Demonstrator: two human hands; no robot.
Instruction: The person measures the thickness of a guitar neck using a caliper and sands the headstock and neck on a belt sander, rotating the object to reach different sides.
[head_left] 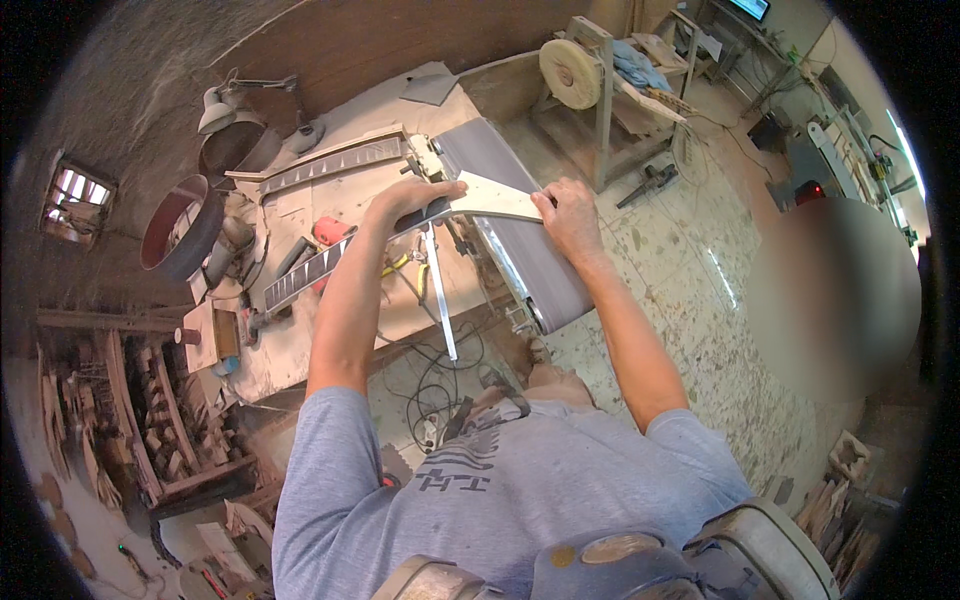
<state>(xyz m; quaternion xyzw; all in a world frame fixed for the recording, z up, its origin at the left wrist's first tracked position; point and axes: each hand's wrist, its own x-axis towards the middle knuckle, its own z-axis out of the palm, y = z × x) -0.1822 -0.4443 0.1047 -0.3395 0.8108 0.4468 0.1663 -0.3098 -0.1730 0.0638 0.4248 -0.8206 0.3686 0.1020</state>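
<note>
A guitar neck, with a dark fretboard bearing pale pointed inlays and a light bare-wood headstock point(492, 197), lies slantwise across the belt sander point(543, 268). My left hand point(408, 198) is closed round the neck where it meets the headstock, and the fretboard runs down to the left beneath my forearm. At the headstock's far right end, my right hand point(568, 212) grips the tip between thumb and fingers. The headstock is over the grey sanding belt; whether its underside touches the belt is hidden.
On the bench left of the sander lie another inlaid neck point(335, 165), a red tool point(330, 231) and yellow-handled pliers point(398, 265). A desk lamp point(216, 110) stands behind. Cables point(440, 385) hang below. A buffing wheel point(570, 74) stands beyond; a blurred person point(830, 300) is at right.
</note>
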